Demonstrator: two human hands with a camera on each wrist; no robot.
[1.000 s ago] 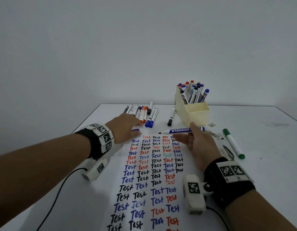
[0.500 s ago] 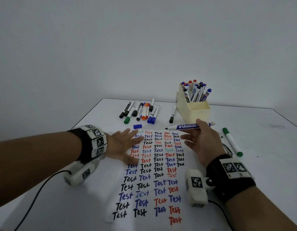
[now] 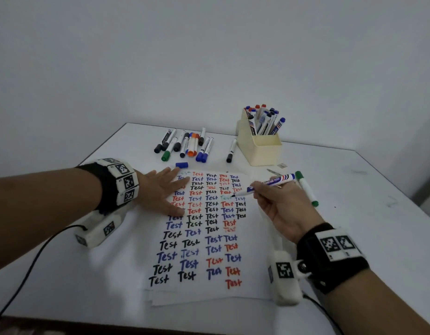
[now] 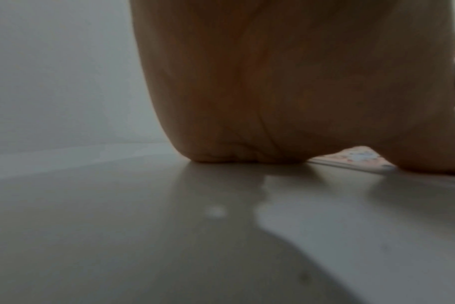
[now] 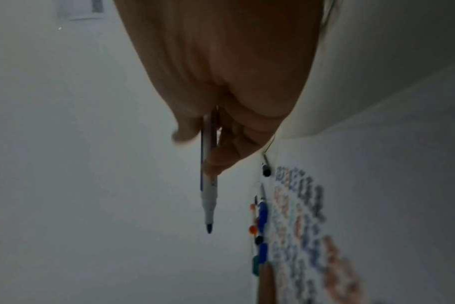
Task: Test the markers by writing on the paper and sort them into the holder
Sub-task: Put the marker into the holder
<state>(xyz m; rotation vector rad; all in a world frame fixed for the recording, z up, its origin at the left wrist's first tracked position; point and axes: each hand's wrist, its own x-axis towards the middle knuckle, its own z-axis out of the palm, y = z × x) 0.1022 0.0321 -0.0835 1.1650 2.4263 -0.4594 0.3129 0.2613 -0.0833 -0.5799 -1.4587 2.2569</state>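
My right hand grips an uncapped blue whiteboard marker in a writing hold, its tip just above the right side of the paper. The right wrist view shows the same marker between thumb and fingers. The paper is filled with columns of the word "Test" in black, blue and red. My left hand lies flat with spread fingers on the paper's upper left part. The blue cap lies on the table just beyond those fingers. The cream holder at the back right carries several markers.
A row of several capped markers lies at the back of the white table, with a single black-capped marker beside the holder. A green marker lies right of my right hand. A cable runs from my left wrist.
My left hand let go of the blue cap and spread flat on the paper. My right hand turned the marker into a writing hold and brought its tip down toward the paper.
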